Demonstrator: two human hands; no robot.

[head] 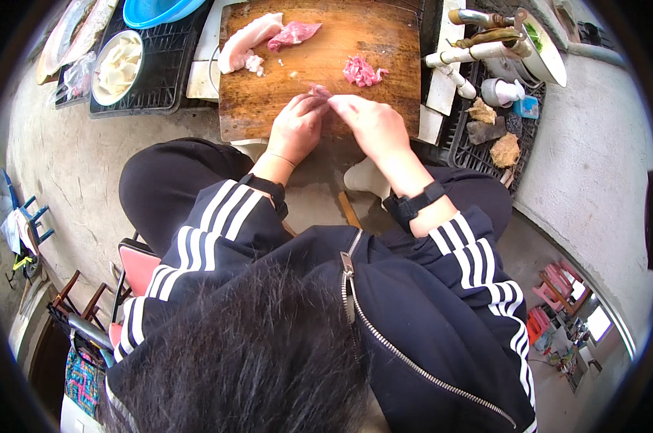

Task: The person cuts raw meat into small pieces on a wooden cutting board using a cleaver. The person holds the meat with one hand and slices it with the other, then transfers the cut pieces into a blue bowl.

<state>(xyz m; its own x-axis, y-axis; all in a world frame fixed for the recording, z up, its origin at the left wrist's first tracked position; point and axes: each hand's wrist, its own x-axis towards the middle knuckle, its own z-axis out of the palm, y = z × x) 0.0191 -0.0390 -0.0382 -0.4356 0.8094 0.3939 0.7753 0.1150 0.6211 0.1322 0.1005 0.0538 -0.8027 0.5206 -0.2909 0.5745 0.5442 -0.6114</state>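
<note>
Over the near half of a wooden cutting board [326, 38], my left hand [295, 125] and my right hand [377, 125] meet fingertip to fingertip. Between them they pinch a small piece of raw meat [320, 91], mostly hidden by the fingers. A long pale strip of raw fatty pork [250, 43] lies at the far left of the board, touching a chunk of red lean meat [294, 35]. Small cut pieces of pink meat [363, 71] are heaped just beyond my right hand. A few tiny scraps lie between the strip and my hands.
To the left, a bowl of pale slices [117, 67] and a blue plastic basin [161, 10] rest on a black rack [167, 70]. Brass taps and white pipes [469, 54] stand at right, above a black crate [467, 143] with a white pump bottle [502, 92] and scrubbers [505, 150].
</note>
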